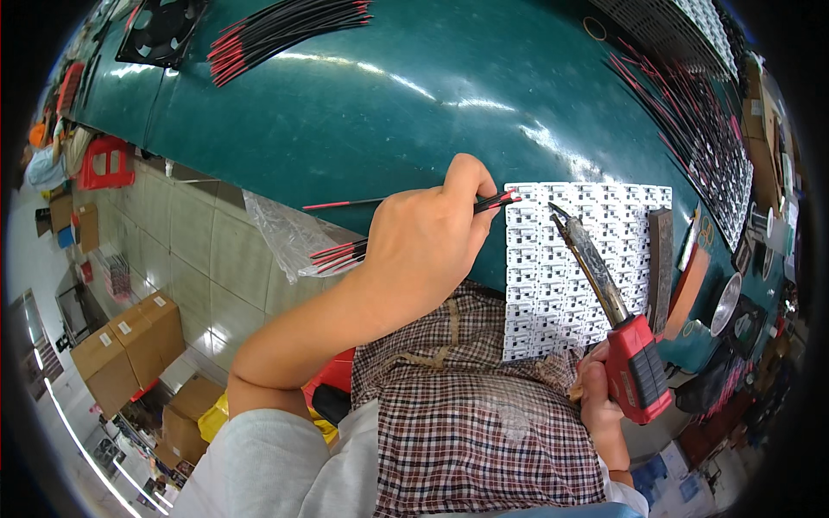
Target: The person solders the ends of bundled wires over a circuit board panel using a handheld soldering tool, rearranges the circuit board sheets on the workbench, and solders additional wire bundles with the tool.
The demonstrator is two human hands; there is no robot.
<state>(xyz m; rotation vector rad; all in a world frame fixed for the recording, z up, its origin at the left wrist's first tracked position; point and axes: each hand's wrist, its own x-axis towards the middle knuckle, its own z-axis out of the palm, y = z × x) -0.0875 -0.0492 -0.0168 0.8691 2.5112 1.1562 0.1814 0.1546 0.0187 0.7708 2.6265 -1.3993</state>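
My left hand [427,237] is closed on a small bundle of black wires [345,255] with red ends. Their tips stick out past my thumb and finger at the top left corner of a white circuit board panel [553,285]. Rows of small identical boards make up the panel, which lies at the table's near edge. My right hand [596,393] is wrapped round the red and black handle of a soldering iron [602,278]. The iron's dark tip is over the panel's upper left part, a little right of the wire tips. Whether it touches cannot be made out.
On the green table [414,112] a fanned wire bundle [289,33] lies at the far side, near a black fan [162,30]. More wires [682,121] lie at right. A dark bar [660,268] rests along the panel's right edge. A plastic bag [289,233] hangs over the near edge.
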